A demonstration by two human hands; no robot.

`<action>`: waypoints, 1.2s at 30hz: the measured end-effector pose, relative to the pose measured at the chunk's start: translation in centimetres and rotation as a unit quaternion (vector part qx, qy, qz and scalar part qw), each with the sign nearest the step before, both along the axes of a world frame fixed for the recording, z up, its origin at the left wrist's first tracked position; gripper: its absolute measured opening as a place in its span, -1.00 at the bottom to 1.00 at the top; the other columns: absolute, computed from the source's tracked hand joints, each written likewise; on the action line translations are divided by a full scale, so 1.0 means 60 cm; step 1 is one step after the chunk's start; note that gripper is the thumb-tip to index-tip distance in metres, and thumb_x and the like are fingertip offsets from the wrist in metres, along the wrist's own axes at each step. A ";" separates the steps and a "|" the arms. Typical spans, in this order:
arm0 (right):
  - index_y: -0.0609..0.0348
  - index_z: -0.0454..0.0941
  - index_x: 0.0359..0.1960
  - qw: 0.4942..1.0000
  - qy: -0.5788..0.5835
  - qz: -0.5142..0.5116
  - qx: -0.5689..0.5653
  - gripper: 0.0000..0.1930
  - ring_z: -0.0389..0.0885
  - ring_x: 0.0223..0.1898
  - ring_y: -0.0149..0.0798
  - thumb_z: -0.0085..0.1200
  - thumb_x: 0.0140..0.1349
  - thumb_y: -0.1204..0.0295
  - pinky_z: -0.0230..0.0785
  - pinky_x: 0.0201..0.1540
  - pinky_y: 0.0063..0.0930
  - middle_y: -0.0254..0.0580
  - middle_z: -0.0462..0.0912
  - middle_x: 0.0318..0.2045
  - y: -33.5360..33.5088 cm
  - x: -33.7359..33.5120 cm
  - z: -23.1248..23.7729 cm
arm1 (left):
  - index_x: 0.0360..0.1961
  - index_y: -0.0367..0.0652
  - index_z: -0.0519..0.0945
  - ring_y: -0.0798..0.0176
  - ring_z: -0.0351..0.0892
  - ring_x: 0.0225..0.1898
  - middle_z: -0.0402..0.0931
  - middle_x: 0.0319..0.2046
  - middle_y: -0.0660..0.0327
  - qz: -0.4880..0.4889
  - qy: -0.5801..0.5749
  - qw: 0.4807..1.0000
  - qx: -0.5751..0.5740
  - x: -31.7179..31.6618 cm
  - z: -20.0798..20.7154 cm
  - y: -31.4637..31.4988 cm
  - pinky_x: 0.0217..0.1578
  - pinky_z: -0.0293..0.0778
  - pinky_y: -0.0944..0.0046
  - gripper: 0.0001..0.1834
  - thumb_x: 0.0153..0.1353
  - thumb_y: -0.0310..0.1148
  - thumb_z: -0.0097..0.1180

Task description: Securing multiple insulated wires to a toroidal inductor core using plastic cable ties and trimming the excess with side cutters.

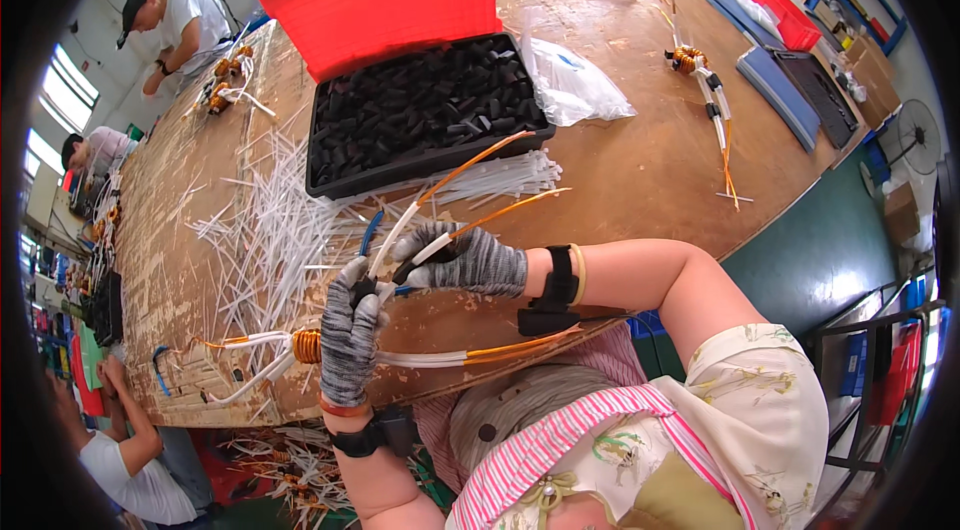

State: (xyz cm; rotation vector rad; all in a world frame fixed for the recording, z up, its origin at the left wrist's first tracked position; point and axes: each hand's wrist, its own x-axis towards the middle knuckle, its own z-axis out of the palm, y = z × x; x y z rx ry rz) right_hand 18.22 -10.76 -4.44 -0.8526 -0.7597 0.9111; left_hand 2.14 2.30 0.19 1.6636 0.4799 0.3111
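Note:
My left hand [350,330], in a grey knit glove, is closed around white-sleeved leads of a copper-wound coil [307,347] that lies by its wrist. A small black sleeve [364,287] shows at its fingertips. My right hand [465,262], gloved alike, pinches another white-sleeved lead [432,248] with a bare orange end. Something black sits between its fingertips, close to the left hand's. Between the hands, one white lead [395,238] slants up and right to its orange tip. A blue strip [371,232] sticks up behind the left fingers.
A black tray [318,155] of small black sleeves stands ahead, with a red bin [385,5] behind it. Loose white cable ties [270,230] cover the table to the left. A plastic bag [575,85] and a finished-looking coil [690,60] lie right. Other people [190,20] work at left.

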 end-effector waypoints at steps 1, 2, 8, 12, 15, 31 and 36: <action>0.18 0.54 -0.27 0.998 0.054 0.009 -0.003 -0.75 0.50 -0.31 -0.49 0.28 -0.03 0.55 0.41 -0.23 -0.60 -0.36 0.61 -0.33 -0.002 -0.001 0.002 | 0.12 -0.20 0.31 0.49 0.41 -0.30 0.46 -0.17 0.26 -0.002 -0.015 1.000 -0.019 0.000 0.002 -0.002 -0.35 0.40 0.53 -0.62 0.28 -0.39 -0.08; 0.18 0.55 -0.29 0.999 0.039 -0.009 -0.027 -0.74 0.51 -0.30 -0.49 0.30 -0.06 0.55 0.41 -0.21 -0.59 -0.36 0.62 -0.33 0.002 -0.002 -0.012 | 0.14 -0.21 0.28 0.47 0.40 -0.27 0.44 -0.13 0.25 -0.007 -0.020 1.000 -0.012 -0.001 -0.003 0.001 -0.32 0.40 0.53 -0.60 0.28 -0.42 -0.11; 0.17 0.55 -0.32 0.986 -0.154 -0.058 -0.025 -0.79 0.51 -0.37 -0.40 0.27 0.00 0.46 0.38 -0.27 -0.52 -0.27 0.61 -0.39 0.042 -0.029 -0.019 | 0.10 -0.23 0.33 0.49 0.38 -0.32 0.45 -0.18 0.28 -0.003 -0.038 0.997 0.064 0.001 -0.017 0.003 -0.32 0.37 0.51 -0.64 0.28 -0.42 -0.11; 0.16 0.54 -0.31 0.978 -0.196 -0.047 -0.043 -0.78 0.53 -0.32 -0.34 0.27 -0.01 0.43 0.39 -0.21 -0.50 -0.24 0.60 -0.38 0.032 -0.022 -0.012 | 0.09 -0.19 0.36 0.52 0.37 -0.43 0.47 -0.25 0.33 0.014 -0.042 0.998 0.034 0.000 -0.021 0.007 -0.39 0.35 0.51 -0.66 0.28 -0.42 -0.13; 0.14 0.55 -0.24 0.982 -0.177 -0.034 -0.056 -0.72 0.53 -0.33 -0.35 0.28 -0.01 0.40 0.40 -0.24 -0.48 -0.25 0.61 -0.38 0.030 -0.020 -0.018 | 0.11 -0.27 0.33 0.38 0.46 -0.10 0.44 -0.07 0.19 -0.021 -0.015 1.000 0.008 -0.003 -0.007 0.003 -0.15 0.41 0.44 -0.65 0.30 -0.47 -0.17; 0.14 0.43 -0.13 0.997 -0.029 0.033 -0.064 -0.70 0.44 -0.27 -0.48 0.18 0.10 0.45 0.36 -0.22 -0.62 -0.31 0.54 -0.31 0.026 -0.031 0.018 | 0.22 -0.17 0.22 0.54 0.32 -0.47 0.45 -0.27 0.32 -0.023 -0.048 0.989 0.141 0.003 -0.025 0.013 -0.43 0.35 0.55 -0.53 0.27 -0.42 -0.13; 0.18 0.47 -0.13 0.995 -0.084 0.023 -0.046 -0.72 0.46 -0.25 -0.47 0.16 0.10 0.51 0.37 -0.17 -0.60 -0.33 0.56 -0.27 0.034 -0.033 0.006 | 0.22 -0.17 0.23 0.55 0.30 -0.47 0.44 -0.28 0.35 -0.021 -0.044 0.993 0.110 0.000 -0.016 0.006 -0.43 0.32 0.54 -0.55 0.29 -0.43 -0.16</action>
